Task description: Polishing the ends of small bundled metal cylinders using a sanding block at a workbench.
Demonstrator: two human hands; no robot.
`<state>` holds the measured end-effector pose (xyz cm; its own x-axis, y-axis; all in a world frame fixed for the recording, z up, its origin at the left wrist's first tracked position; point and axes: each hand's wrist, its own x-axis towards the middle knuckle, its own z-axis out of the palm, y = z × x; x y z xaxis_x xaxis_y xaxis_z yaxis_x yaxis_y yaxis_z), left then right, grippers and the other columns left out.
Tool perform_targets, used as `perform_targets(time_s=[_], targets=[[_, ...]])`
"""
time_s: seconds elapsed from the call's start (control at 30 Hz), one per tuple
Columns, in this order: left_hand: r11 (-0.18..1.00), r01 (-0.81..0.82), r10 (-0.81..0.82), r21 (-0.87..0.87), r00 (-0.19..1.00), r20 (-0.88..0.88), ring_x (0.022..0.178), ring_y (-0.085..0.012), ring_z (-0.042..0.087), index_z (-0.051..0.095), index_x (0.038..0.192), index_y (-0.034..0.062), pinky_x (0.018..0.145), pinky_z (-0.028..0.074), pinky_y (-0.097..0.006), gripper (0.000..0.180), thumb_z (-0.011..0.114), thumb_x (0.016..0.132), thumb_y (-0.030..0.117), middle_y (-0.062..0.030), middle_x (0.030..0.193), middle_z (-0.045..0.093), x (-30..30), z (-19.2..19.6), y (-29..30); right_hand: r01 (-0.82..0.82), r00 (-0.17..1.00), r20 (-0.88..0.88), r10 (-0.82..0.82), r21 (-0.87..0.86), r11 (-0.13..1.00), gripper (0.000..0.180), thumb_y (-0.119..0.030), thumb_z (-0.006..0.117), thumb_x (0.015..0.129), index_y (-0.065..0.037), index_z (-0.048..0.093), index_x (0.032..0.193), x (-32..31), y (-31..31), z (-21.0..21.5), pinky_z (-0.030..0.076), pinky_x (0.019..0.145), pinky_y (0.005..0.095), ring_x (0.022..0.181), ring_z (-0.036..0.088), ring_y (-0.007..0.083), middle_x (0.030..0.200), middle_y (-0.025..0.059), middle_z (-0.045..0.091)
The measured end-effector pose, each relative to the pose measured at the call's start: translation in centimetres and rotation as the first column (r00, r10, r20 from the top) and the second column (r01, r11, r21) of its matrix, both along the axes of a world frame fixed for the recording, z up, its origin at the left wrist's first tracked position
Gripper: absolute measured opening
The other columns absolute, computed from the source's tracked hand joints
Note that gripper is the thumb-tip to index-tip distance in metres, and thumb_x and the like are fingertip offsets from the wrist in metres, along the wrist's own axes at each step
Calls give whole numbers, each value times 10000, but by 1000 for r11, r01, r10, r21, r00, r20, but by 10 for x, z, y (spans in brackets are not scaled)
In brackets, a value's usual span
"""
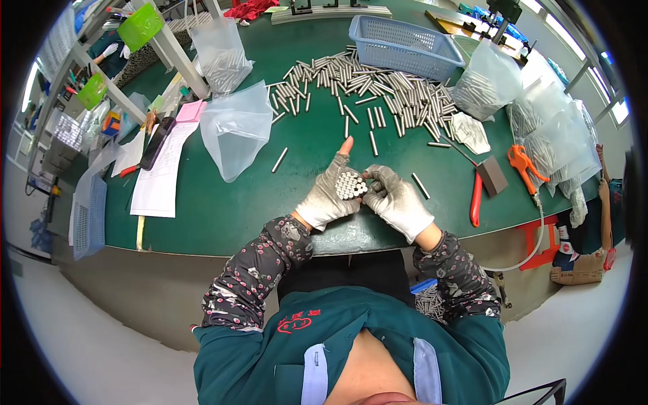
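Observation:
A bundle of metal pins [349, 185] stands on end in my gloved left hand [326, 196], its round end faces turned up toward me. The fingers wrap round the bundle, and the bare thumb points away from me. My right hand [395, 202], also gloved, pinches at the bundle's right edge; whether a separate pin is between its fingertips I cannot tell. One loose pin [420, 185] lies just right of my right hand, and another pin [279, 160] lies to the left. Beyond both hands spreads a large pile of loose pins [398, 94] on the green table [304, 236].
A blue plastic basket [405, 47] sits behind the pile. Bags of pins [487, 81] stand at right, near an orange air gun [525, 169], a red-handled tool [476, 199] and a dark block [491, 177]. An open plastic bag [235, 131] and papers [165, 169] lie at left.

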<state>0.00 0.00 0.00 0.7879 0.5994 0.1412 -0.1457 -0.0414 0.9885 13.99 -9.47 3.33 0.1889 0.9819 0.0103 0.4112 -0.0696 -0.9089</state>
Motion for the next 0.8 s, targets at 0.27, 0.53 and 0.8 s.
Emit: perform_targets(time_s=[0.27, 0.53, 0.8], targets=[[997, -42, 43, 61, 999, -13, 752, -79, 527, 137, 1425, 196, 737, 446, -211, 1004, 664, 606, -47, 12, 849, 559, 2, 2, -1, 13, 998, 56, -13, 10, 1000, 280, -95, 569, 760, -20, 539, 1027, 5, 3, -4, 492, 665, 296, 733, 635, 202, 817, 109, 635], [999, -4, 5, 54, 1000, -14, 791, -69, 523, 113, 1428, 191, 749, 436, -200, 1023, 631, 602, -118, 2, 903, 568, 0, -1, 1, 78, 997, -17, -78, 5, 997, 214, -120, 598, 749, -18, 573, 936, 6, 4, -15, 484, 650, 285, 694, 624, 182, 769, 91, 625], [1000, 5, -5, 17, 1000, -26, 788, -68, 520, 126, 1426, 191, 752, 437, -199, 1012, 627, 604, -121, 4, 899, 563, 0, 2, -1, 64, 997, 29, -65, 21, 998, 236, -136, 619, 741, -17, 573, 939, 12, 1, -12, 481, 648, 271, 668, 609, 159, 743, 77, 615]])
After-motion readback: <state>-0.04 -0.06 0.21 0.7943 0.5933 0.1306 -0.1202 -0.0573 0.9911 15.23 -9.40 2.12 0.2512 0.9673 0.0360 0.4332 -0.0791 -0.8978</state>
